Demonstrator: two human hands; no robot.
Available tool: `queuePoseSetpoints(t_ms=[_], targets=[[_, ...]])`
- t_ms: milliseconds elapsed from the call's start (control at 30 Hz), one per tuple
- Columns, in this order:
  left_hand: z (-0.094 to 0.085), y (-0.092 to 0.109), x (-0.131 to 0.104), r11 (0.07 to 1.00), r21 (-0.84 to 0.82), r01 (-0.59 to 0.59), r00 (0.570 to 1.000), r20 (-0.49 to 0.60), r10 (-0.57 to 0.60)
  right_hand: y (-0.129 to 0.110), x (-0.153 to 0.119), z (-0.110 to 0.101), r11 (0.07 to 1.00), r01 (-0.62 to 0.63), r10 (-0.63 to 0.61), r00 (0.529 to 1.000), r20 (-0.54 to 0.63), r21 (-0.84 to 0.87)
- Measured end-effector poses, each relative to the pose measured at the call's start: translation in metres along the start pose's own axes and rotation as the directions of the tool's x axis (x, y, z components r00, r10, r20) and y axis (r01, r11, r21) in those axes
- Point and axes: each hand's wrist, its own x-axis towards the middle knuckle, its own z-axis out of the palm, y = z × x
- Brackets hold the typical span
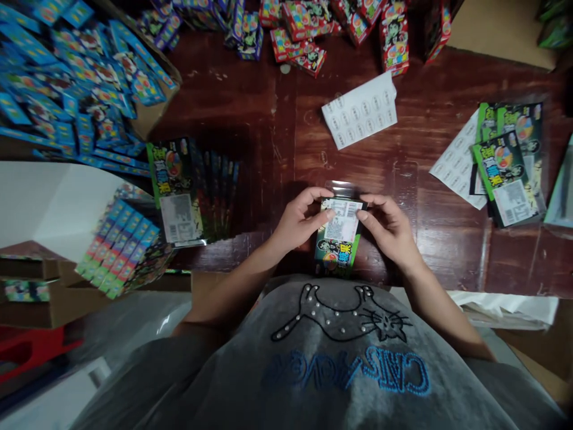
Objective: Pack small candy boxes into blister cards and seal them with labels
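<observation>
Close to my body, at the table's near edge, a green-and-black printed candy box (pixel 338 254) has a white label (pixel 342 220) on its upward face. A clear plastic flap (pixel 344 189) sticks out from its far end. My left hand (pixel 298 221) grips the left far corner, thumb on the label and index finger along the far edge. At the opposite corner, my right hand (pixel 391 227) does likewise, its thumb on the label's right side. The underside of the box and the fingers curled below are hidden.
A sticker sheet (pixel 362 112) lies ahead on the table (pixel 277 131). Labelled packages (pixel 508 179) overlap another sheet at right. At left stand a row of upright boxes (pixel 176 191) and a carton of blue boxes (pixel 89 89). Red boxes (pixel 308 21) and purple boxes (pixel 249 36) line the back.
</observation>
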Motion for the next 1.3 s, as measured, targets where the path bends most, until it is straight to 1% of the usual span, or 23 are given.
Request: queuePoseSetpoints(t_ms=[67, 133, 200, 233, 267, 333, 367, 433, 500, 567, 633, 667, 733, 867, 933, 1000, 1100, 1133, 1167, 1200, 1233, 1267, 1300], targets=[[-0.004, 0.005, 0.002, 1.000, -0.026, -0.006, 1.000, 0.007, 0.007, -0.003, 0.000, 0.005, 0.999, -0.036, 0.037, 0.999, -0.026, 0.028], [-0.006, 0.010, 0.004, 0.999, -0.027, -0.018, 1.000, 0.005, 0.018, -0.004, 0.000, 0.011, 0.993, -0.053, 0.067, 0.989, -0.132, 0.108], [-0.006, 0.014, 0.005, 0.999, -0.015, -0.048, 0.999, -0.016, 0.048, -0.004, -0.001, 0.017, 0.984, -0.046, 0.091, 0.961, -0.259, 0.173], [-0.006, 0.014, 0.006, 0.998, -0.007, -0.066, 0.997, -0.035, 0.066, -0.003, -0.002, 0.019, 0.983, -0.052, 0.103, 0.950, -0.295, 0.177], [-0.005, 0.013, 0.007, 0.997, -0.002, -0.081, 0.995, -0.054, 0.081, -0.003, -0.002, 0.020, 0.984, -0.068, 0.116, 0.947, -0.300, 0.165], [-0.002, 0.010, 0.009, 0.997, -0.015, -0.078, 0.993, -0.088, 0.076, -0.003, 0.000, 0.019, 0.988, -0.103, 0.128, 0.962, -0.239, 0.115], [-0.001, 0.008, 0.010, 0.998, -0.035, -0.057, 0.993, -0.108, 0.053, -0.003, 0.002, 0.018, 0.991, -0.101, 0.118, 0.973, -0.197, 0.092], [0.002, 0.005, 0.012, 0.994, -0.111, -0.006, 0.989, -0.150, -0.010, -0.005, 0.007, 0.014, 0.996, -0.066, 0.074, 0.988, -0.133, 0.067], [0.002, 0.003, 0.014, 0.980, -0.198, 0.024, 0.982, -0.177, -0.059, -0.006, 0.012, 0.009, 0.996, -0.029, 0.039, 0.992, -0.120, 0.083], [-0.001, 0.005, 0.016, 0.972, -0.232, 0.049, 0.985, -0.151, -0.085, -0.008, 0.017, 0.004, 0.995, -0.026, 0.036, 0.994, -0.100, 0.097], [-0.005, 0.009, 0.019, 0.975, -0.207, 0.080, 0.990, -0.100, -0.103, -0.011, 0.023, -0.001, 0.996, -0.040, 0.043, 0.999, -0.030, 0.083], [-0.007, 0.012, 0.020, 0.978, -0.183, 0.096, 0.991, -0.077, -0.112, -0.014, 0.027, -0.004, 0.996, -0.053, 0.052, 0.999, 0.014, 0.070], [-0.010, 0.019, 0.023, 0.982, -0.139, 0.129, 0.989, -0.051, -0.137, -0.020, 0.036, -0.008, 0.992, -0.117, 0.113, 0.991, 0.075, 0.055], [-0.012, 0.031, 0.029, 0.980, -0.079, 0.182, 0.977, -0.095, -0.189, -0.031, 0.054, -0.010, 0.956, -0.286, 0.280, 0.956, 0.085, 0.065], [-0.014, 0.034, 0.031, 0.979, -0.055, 0.194, 0.975, -0.100, -0.199, -0.034, 0.060, -0.012, 0.947, -0.315, 0.309, 0.946, 0.096, 0.062], [-0.017, 0.034, 0.032, 0.978, -0.053, 0.203, 0.977, -0.052, -0.205, -0.033, 0.061, -0.016, 0.948, -0.316, 0.308, 0.941, 0.139, 0.040], [-0.023, 0.027, 0.031, 0.980, -0.087, 0.181, 0.983, 0.036, -0.178, -0.028, 0.061, -0.028, 0.961, -0.277, 0.266, 0.930, 0.255, 0.008], [-0.024, 0.023, 0.031, 0.983, -0.092, 0.160, 0.987, 0.047, -0.156, -0.027, 0.063, -0.032, 0.969, -0.245, 0.235, 0.924, 0.301, -0.002], [-0.025, 0.019, 0.032, 0.987, -0.090, 0.137, 0.990, 0.054, -0.132, -0.026, 0.067, -0.037, 0.982, -0.188, 0.183, 0.920, 0.347, -0.021], [-0.025, 0.015, 0.033, 0.990, -0.080, 0.115, 0.992, 0.058, -0.110, -0.025, 0.075, -0.041, 0.994, -0.099, 0.113, 0.915, 0.387, -0.056], [-0.025, 0.013, 0.035, 0.994, -0.058, 0.098, 0.993, 0.065, -0.094, -0.026, 0.086, -0.044, 0.994, 0.016, 0.029, 0.910, 0.413, -0.105], [-0.024, 0.011, 0.038, 0.996, -0.020, 0.083, 0.994, 0.078, -0.081, -0.027, 0.100, -0.047, 0.975, 0.145, -0.060, 0.903, 0.426, -0.168], [-0.023, 0.011, 0.041, 0.998, 0.033, 0.062, 0.994, 0.091, -0.065, -0.029, 0.119, -0.048, 0.931, 0.271, -0.147, 0.891, 0.428, -0.243]])
